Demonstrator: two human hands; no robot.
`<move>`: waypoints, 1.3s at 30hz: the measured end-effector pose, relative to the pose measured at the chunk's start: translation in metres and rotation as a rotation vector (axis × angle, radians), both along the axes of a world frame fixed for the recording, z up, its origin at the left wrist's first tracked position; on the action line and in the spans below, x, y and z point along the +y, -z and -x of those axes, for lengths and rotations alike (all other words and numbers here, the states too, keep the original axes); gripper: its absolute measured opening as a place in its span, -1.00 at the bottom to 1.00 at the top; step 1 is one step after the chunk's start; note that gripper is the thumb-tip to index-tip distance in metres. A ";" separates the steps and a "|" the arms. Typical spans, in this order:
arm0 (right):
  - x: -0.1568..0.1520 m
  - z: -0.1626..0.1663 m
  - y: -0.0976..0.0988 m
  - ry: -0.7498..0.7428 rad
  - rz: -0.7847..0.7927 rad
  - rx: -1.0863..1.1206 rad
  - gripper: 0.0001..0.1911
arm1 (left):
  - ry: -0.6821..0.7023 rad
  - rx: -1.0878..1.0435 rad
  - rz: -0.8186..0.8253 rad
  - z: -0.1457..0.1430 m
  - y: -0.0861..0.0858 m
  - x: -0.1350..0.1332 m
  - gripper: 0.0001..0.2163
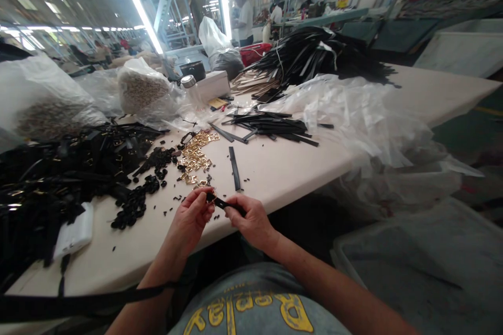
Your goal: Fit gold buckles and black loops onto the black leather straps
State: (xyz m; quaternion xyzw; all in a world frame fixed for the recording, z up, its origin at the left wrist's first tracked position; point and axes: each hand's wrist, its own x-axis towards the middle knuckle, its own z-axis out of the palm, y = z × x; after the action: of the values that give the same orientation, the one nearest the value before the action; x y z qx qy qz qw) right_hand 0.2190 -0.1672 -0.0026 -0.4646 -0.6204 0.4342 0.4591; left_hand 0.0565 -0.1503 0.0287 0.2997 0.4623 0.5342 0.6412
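Observation:
A short black strap [220,203] is stretched between my two hands above the table's front edge. My left hand [196,209] pinches its left end, where a small gold buckle [211,197] shows at the fingertips. My right hand [249,219] grips the other end with the thumb on top. Just beyond the hands, one loose black strap [234,169] lies on the table. Gold buckles [195,153] are heaped behind my left hand, and small round black pieces [131,209] are piled to its left. Tiny dark bits are scattered around them.
Many black straps with buckles [78,167] cover the table's left side, beside a white box-shaped device [74,233]. Cut strips [271,124] lie mid-table, with a large strap bundle [314,55] behind. Plastic sheeting [353,110] hangs over the right edge above a bin [424,267].

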 end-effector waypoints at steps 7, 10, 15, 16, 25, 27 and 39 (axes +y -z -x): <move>0.000 0.000 -0.006 -0.015 -0.050 -0.042 -0.88 | 0.072 0.128 -0.032 -0.008 0.008 -0.006 -0.73; -0.002 -0.002 -0.007 -0.091 -0.098 -0.127 -0.88 | 0.076 0.100 0.003 -0.010 0.011 -0.006 -0.74; -0.003 -0.005 -0.006 -0.122 -0.176 -0.226 -0.73 | 0.101 0.082 0.031 -0.013 0.016 -0.007 -0.73; -0.002 -0.006 -0.005 -0.126 -0.189 -0.236 -0.72 | 0.106 0.086 0.036 -0.013 0.017 -0.007 -0.73; -0.002 -0.008 -0.009 -0.155 -0.349 -0.483 -0.89 | 0.166 0.059 0.123 -0.009 0.012 -0.006 -0.74; -0.003 -0.007 -0.010 -0.148 -0.373 -0.524 -0.86 | 0.180 0.068 0.123 -0.009 0.014 -0.007 -0.73; 0.000 -0.012 -0.010 -0.111 -0.238 -0.512 -0.65 | 0.182 0.157 -0.031 -0.005 0.024 -0.016 -0.76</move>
State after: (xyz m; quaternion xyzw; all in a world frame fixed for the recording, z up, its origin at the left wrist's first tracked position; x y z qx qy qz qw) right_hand 0.2312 -0.1674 0.0069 -0.4672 -0.7873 0.2511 0.3143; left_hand 0.0614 -0.1663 0.0051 0.3914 0.4735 0.4558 0.6441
